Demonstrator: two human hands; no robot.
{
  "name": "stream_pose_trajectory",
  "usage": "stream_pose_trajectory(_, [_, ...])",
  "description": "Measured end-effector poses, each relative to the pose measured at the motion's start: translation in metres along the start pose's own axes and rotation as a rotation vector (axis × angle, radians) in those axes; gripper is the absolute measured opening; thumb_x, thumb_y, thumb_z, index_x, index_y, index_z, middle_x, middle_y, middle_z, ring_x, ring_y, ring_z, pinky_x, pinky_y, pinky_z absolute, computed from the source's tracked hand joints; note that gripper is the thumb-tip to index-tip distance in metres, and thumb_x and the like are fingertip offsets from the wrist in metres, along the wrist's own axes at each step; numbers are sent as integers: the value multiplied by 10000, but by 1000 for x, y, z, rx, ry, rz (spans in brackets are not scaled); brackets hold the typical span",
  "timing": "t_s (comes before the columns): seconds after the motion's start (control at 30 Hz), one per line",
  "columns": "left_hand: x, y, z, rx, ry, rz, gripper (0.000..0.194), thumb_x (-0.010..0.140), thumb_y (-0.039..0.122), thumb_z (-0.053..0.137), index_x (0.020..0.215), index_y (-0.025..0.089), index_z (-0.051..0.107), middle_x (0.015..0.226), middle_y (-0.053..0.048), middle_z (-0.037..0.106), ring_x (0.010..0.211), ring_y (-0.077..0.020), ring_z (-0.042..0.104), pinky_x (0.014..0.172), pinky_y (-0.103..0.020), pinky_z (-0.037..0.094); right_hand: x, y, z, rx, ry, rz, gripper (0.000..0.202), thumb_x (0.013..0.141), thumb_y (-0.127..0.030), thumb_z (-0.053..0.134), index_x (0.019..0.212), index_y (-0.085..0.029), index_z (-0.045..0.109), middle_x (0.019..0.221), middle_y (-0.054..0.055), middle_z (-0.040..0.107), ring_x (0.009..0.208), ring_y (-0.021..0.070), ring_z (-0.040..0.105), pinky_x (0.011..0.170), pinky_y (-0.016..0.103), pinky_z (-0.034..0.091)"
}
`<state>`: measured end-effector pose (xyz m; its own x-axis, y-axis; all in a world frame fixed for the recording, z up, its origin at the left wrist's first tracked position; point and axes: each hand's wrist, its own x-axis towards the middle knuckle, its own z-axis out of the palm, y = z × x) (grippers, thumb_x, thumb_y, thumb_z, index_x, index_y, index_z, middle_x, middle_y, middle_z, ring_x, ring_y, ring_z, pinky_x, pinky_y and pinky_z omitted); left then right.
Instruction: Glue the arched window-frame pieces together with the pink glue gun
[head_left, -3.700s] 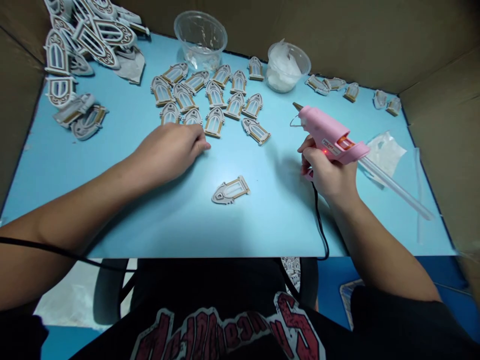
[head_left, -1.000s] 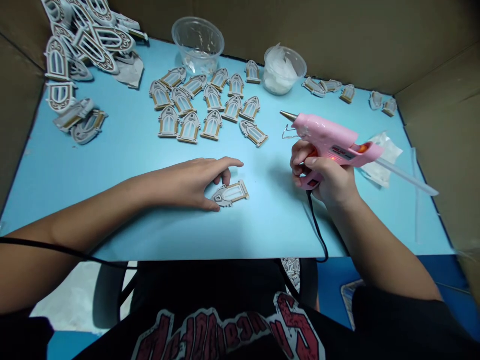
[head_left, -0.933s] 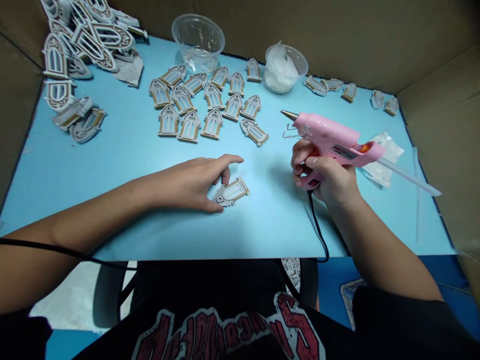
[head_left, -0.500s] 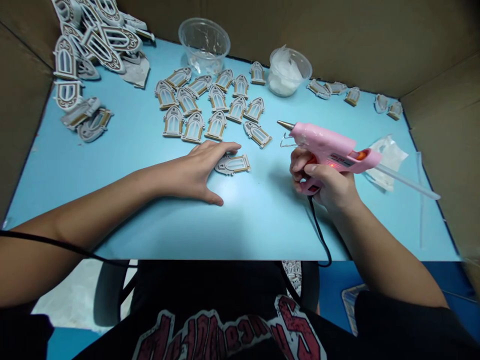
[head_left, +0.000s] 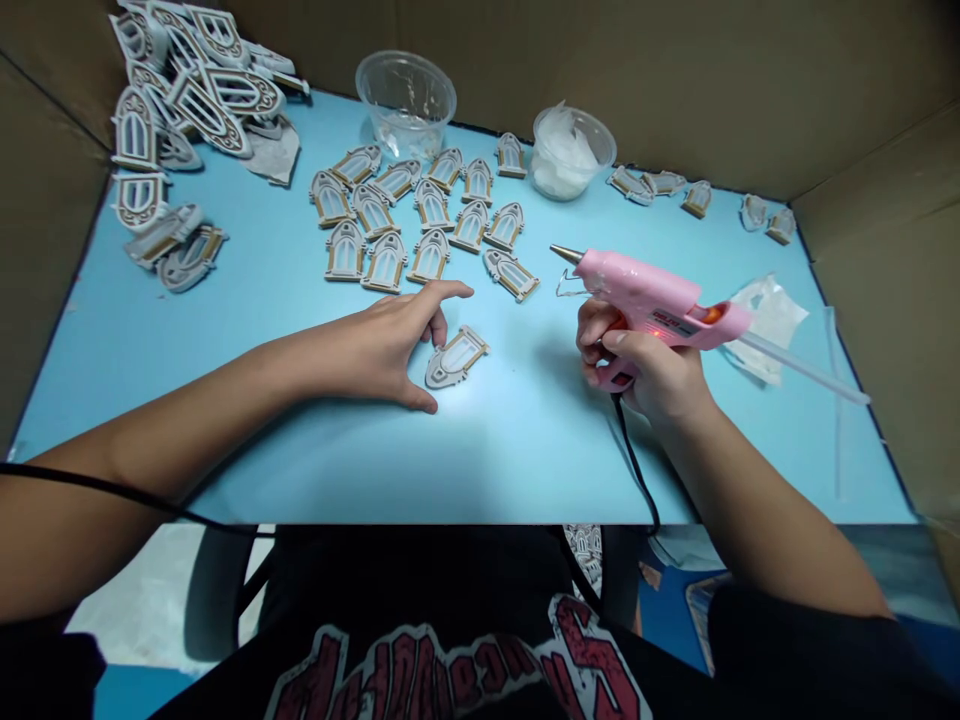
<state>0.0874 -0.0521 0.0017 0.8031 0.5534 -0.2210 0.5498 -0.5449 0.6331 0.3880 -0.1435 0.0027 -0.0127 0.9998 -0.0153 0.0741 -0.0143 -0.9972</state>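
My left hand (head_left: 397, 345) rests on the blue table with thumb and fingers spread apart. Between them, close to the bent fingers, lies a small arched window piece (head_left: 457, 358), white and grey with a gold sill; whether a fingertip touches it I cannot tell. My right hand (head_left: 645, 365) is wrapped round the handle of a pink hot glue gun (head_left: 637, 283), held above the table. Its metal nozzle points left, a red light glows on its side, and a clear glue stick (head_left: 806, 367) sticks out of its back. Several similar window pieces (head_left: 384, 262) lie beyond my left hand.
At the back stand a clear plastic tub (head_left: 406, 95) and another tub (head_left: 568, 160) holding white material. Larger ornate window pieces (head_left: 206, 115) are heaped at the back left. A few small pieces (head_left: 697, 198) line the back right. A white wrapper (head_left: 769, 325) lies right; cardboard walls surround the table.
The window piece by my left hand has turned, its sill end now pointing up and right, and sits slightly nearer me. My right hand keeps hold of the glue gun.
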Motion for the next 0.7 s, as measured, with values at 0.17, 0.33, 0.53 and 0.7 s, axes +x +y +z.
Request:
stream_pose_trajectory(0.17, [1, 1, 7, 69, 64, -4, 1203, 601, 582, 912, 1584, 285, 284, 1225, -91, 610, 1177, -371, 580, 1009, -467, 475, 0, 3, -3, -15, -18, -13, 92, 749, -311, 673, 752, -219, 684, 779, 6, 575, 563, 112, 503, 406, 240, 403])
stream_pose_trajectory(0.33, [4, -5, 15, 37, 137, 110, 1163, 625, 526, 929, 1572, 277, 302, 1474, -129, 559, 1408, -409, 479, 1147, -512, 396, -1, 8, -7, -33, -58, -41, 98, 795, -318, 662, 795, -224, 689, 784, 1, 584, 533, 117, 524, 391, 255, 393])
stream_pose_trajectory(0.53, [4, -6, 21, 30, 318, 279, 1076, 708, 351, 926, 1578, 242, 303, 1347, -114, 643, 1220, -304, 650, 1031, -411, 494, -4, 3, -1, -426, -192, -432, 28, 817, -200, 664, 833, -221, 654, 835, 23, 653, 617, 149, 610, 533, 298, 500])
stream_pose_trajectory(0.7, [0, -2, 29, 102, 586, 493, 1053, 772, 362, 913, 1601, 237, 275, 1354, -130, 653, 1206, -294, 672, 1003, -422, 523, -10, 1, 11, -778, -270, -778, 129, 918, -219, 626, 796, -204, 589, 838, 35, 630, 683, 142, 607, 576, 274, 480])
